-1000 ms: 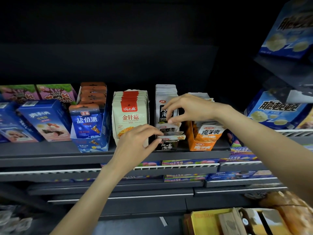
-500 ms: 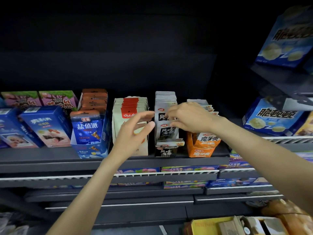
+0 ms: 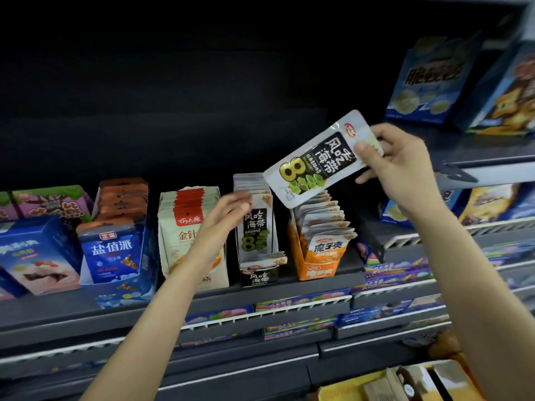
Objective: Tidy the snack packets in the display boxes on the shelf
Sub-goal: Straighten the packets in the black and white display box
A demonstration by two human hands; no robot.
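Observation:
My right hand (image 3: 401, 166) holds a white-and-black seaweed packet (image 3: 317, 160) by its top end, lifted and tilted above the shelf. Below it stands the black seaweed display box (image 3: 258, 276) with a row of matching packets (image 3: 254, 224) upright inside. My left hand (image 3: 221, 224) reaches to the left side of that row, fingertips touching the front packets. To the right sits an orange display box (image 3: 317, 272) with fanned packets. Left of my hand is a cream box of red-topped packets (image 3: 185, 224).
A blue display box (image 3: 115, 256) and blue and pink cartons (image 3: 34, 256) fill the shelf's left. Blue biscuit boxes (image 3: 428, 82) sit on the higher shelf at right. Lower racks (image 3: 289, 308) hold flat candy packs. A yellow carton (image 3: 376, 386) lies at bottom right.
My right hand has pulled one seaweed packet out of the box and raised it up and to the right. My left hand has moved up against the row of packets.

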